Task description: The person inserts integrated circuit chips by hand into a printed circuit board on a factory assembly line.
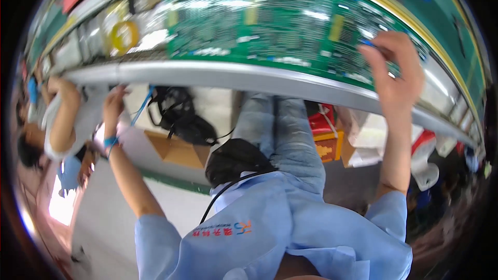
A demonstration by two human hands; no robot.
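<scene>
A row of green circuit boards (207, 26), packed with small parts and pale connectors, lies along the bench behind a grey metal rail (233, 72). Above the right end of the boards, my right hand (398, 70) is closed, its thumb and forefinger pinching a small blue part (367, 43). The part's exact kind is too small to make out. At the near side of the rail on the left, my left hand (113, 105) has its fingers curled together. Whatever they may hold is too blurred to see. A blue wrist strap (110, 141) circles my left wrist.
A yellow tape roll (124, 36) sits left of the boards, among clear plastic. Beneath the rail are a black bag (179, 111), a cardboard box (176, 148) and a red and yellow box (327, 145). Another person's arm (65, 116) reaches in at the far left.
</scene>
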